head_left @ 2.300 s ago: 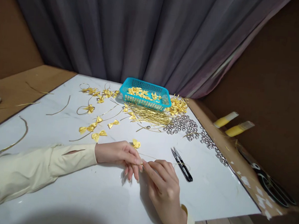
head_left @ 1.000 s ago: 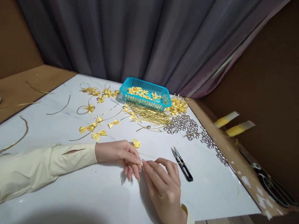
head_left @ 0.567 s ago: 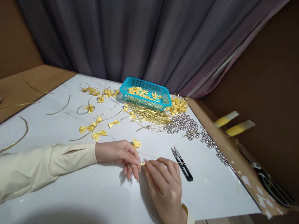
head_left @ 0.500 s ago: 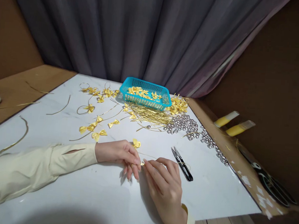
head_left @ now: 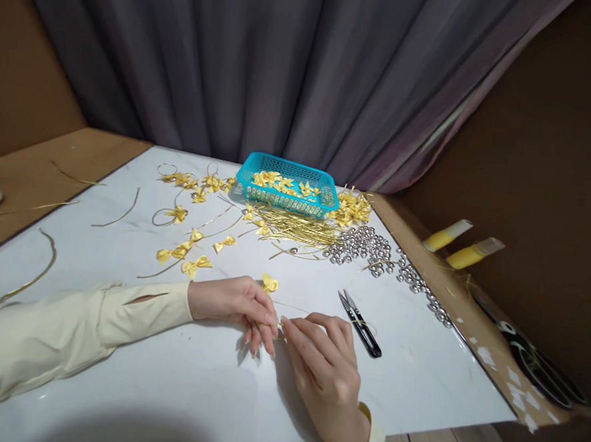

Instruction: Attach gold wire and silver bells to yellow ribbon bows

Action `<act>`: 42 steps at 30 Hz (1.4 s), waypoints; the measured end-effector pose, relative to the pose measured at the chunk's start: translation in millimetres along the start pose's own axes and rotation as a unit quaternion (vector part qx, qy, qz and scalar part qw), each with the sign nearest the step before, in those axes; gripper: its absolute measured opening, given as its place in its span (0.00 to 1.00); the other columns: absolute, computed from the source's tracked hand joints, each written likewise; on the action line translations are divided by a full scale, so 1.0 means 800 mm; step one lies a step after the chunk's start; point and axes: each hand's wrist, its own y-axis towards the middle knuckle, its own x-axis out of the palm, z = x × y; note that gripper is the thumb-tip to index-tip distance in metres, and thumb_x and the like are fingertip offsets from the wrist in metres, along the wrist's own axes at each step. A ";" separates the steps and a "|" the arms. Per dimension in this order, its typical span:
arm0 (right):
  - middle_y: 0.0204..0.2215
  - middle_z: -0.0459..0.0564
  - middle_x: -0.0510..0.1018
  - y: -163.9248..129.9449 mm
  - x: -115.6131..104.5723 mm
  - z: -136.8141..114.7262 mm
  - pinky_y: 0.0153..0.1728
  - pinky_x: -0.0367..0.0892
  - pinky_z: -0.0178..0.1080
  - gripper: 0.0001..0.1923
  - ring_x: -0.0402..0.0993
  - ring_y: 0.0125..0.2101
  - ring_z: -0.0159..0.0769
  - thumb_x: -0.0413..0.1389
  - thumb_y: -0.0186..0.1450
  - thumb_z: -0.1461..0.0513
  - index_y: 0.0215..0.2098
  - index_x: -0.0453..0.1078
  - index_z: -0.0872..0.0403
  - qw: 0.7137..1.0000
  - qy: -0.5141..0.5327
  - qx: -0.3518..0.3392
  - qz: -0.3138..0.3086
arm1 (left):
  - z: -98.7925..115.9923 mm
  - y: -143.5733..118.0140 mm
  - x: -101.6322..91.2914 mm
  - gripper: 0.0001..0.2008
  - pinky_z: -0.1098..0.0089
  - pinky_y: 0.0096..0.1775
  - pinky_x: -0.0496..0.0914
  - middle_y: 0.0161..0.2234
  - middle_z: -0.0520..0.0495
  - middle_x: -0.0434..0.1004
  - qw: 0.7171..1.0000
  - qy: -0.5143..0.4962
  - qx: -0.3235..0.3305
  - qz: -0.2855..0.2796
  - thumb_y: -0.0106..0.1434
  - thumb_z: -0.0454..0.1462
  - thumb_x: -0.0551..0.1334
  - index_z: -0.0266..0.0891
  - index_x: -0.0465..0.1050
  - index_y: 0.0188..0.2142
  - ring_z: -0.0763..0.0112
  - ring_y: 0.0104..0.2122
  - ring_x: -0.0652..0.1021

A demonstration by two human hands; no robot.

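My left hand (head_left: 235, 305) and my right hand (head_left: 323, 361) meet fingertip to fingertip over the white board (head_left: 205, 389). Between them they pinch a thin gold wire (head_left: 295, 309) that runs back toward a small yellow ribbon bow (head_left: 269, 284) lying just behind my left fingers. Both hands rest low on the board. A pair of black thread snips (head_left: 360, 323) lies just right of my right hand.
A turquoise basket (head_left: 287, 194) with yellow bows stands at the back. Before it lie a bundle of gold wires (head_left: 299, 229), silver beads (head_left: 374, 249), loose bows (head_left: 183, 253) and bent wire pieces (head_left: 31, 278). Two yellow tubes (head_left: 457, 244) and black scissors (head_left: 537, 366) lie at the right.
Almost nothing has moved. My right fingers have shifted slightly on the wire at the point where both hands meet.
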 end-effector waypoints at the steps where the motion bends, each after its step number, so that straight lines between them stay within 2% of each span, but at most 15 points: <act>1: 0.30 0.49 0.79 0.001 0.000 0.000 0.34 0.60 0.42 0.10 0.67 0.33 0.37 0.53 0.62 0.73 0.38 0.72 0.57 1.000 -0.001 0.000 0.001 | 0.000 0.000 0.000 0.10 0.77 0.24 0.68 0.28 0.39 0.82 1.000 0.000 0.000 -0.002 0.57 0.39 0.66 0.30 0.75 0.30 0.72 0.22 0.78; 10: 0.33 0.49 0.79 0.003 -0.002 0.000 0.35 0.59 0.42 0.10 0.68 0.34 0.37 0.53 0.62 0.73 0.39 0.72 0.57 1.000 -0.003 -0.003 -0.009 | 0.000 -0.001 0.000 0.10 0.76 0.24 0.68 0.28 0.40 0.82 1.000 -0.001 0.002 0.001 0.57 0.38 0.65 0.31 0.75 0.29 0.72 0.22 0.78; 21: 0.30 0.49 0.78 0.000 0.002 0.001 0.34 0.60 0.41 0.10 0.69 0.33 0.35 0.52 0.62 0.72 0.38 0.71 0.56 1.000 -0.001 -0.001 -0.007 | 0.000 -0.001 0.000 0.11 0.75 0.24 0.69 0.29 0.39 0.82 1.000 -0.004 0.016 0.008 0.57 0.39 0.66 0.30 0.76 0.30 0.72 0.22 0.78; 37: 0.32 0.50 0.79 -0.002 0.002 0.003 0.35 0.59 0.42 0.11 0.69 0.34 0.37 0.52 0.62 0.73 0.40 0.71 0.58 1.000 -0.005 -0.013 -0.009 | -0.004 0.001 0.000 0.11 0.77 0.25 0.67 0.30 0.40 0.82 1.000 0.009 0.002 0.018 0.55 0.41 0.66 0.32 0.74 0.30 0.70 0.24 0.80; 40: 0.34 0.51 0.79 -0.001 -0.001 0.003 0.36 0.59 0.43 0.12 0.70 0.35 0.37 0.52 0.62 0.74 0.40 0.71 0.58 1.000 0.001 -0.006 -0.005 | 0.007 -0.003 0.005 0.14 0.74 0.26 0.68 0.33 0.39 0.81 0.998 0.055 -0.017 0.019 0.56 0.44 0.65 0.33 0.73 0.31 0.68 0.26 0.80; 42: 0.34 0.50 0.80 0.000 -0.003 0.003 0.36 0.60 0.42 0.12 0.70 0.35 0.37 0.52 0.62 0.74 0.40 0.71 0.57 1.000 0.006 0.004 -0.001 | 0.029 -0.012 0.011 0.17 0.72 0.27 0.69 0.37 0.38 0.80 0.991 0.123 -0.036 0.023 0.58 0.47 0.63 0.33 0.73 0.33 0.65 0.29 0.80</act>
